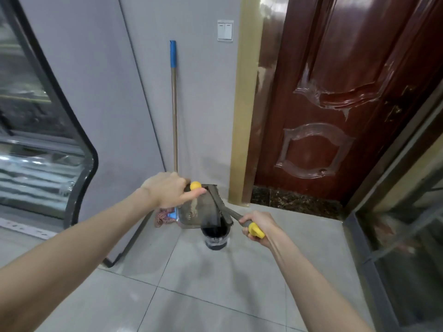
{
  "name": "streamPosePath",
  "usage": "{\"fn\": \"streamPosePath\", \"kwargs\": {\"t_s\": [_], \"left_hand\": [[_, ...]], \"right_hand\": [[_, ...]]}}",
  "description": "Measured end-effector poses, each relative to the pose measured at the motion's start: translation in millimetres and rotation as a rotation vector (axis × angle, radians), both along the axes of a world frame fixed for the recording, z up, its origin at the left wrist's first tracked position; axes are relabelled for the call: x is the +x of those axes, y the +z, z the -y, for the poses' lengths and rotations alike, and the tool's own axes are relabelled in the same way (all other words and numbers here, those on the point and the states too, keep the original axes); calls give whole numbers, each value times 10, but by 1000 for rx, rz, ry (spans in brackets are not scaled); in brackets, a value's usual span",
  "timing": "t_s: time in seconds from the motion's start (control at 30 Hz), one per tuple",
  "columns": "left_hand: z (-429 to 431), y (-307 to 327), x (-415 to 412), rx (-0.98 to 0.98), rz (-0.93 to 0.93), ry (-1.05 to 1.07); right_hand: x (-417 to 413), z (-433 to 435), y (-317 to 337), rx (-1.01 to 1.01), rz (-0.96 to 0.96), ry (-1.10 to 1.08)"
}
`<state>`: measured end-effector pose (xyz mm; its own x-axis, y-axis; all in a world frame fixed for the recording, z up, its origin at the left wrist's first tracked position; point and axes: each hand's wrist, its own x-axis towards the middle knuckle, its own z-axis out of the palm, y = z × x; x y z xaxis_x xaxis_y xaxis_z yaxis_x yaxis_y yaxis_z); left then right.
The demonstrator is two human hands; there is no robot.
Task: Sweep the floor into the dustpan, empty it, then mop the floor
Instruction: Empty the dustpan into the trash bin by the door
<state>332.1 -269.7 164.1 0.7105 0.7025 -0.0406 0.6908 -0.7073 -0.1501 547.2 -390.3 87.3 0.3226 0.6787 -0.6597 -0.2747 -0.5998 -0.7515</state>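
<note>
Left hand (166,190): fingers curled round the dark handle of the dustpan (191,212), thumb lying straight along its near side, the handle's yellow knob (195,185) showing just past the knuckles; the grip is full. Right hand (260,224): fingers wrapped closed round the handle of the brush (221,207), the yellow end cap (256,230) protruding from the near side of the fist. The dustpan is held tilted directly above the bin (215,236), its lower lip over the bin's mouth; a pale streak of dust lies on the pan's grey inner surface. The brush lies across the pan above the bin, its dark bristle head against the pan's right edge, its handle running down and right to the gripping hand. The bin, dark and lined with a glossy bag, stands on the grey tiled floor (203,283). Just left of and behind the bin, the mop (174,116) leans upright against the grey wall (203,104), blue grip uppermost, its red-and-white strands (163,218) on the floor beside the bin. Right of and behind the bin stands a glossy brown door (335,92). High on the wall above the bin is a white light switch (225,30).
</note>
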Motion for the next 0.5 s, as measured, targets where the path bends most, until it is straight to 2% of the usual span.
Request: {"fn": "streamPosePath", "kwargs": {"t_s": [0.3,0.5], "left_hand": [[73,167,-847,-15,104,244],[-26,-114,-1328,-61,182,412]], "right_hand": [[-548,-390,277,10,-53,144],[-1016,-765,43,-55,-86,264]]}}
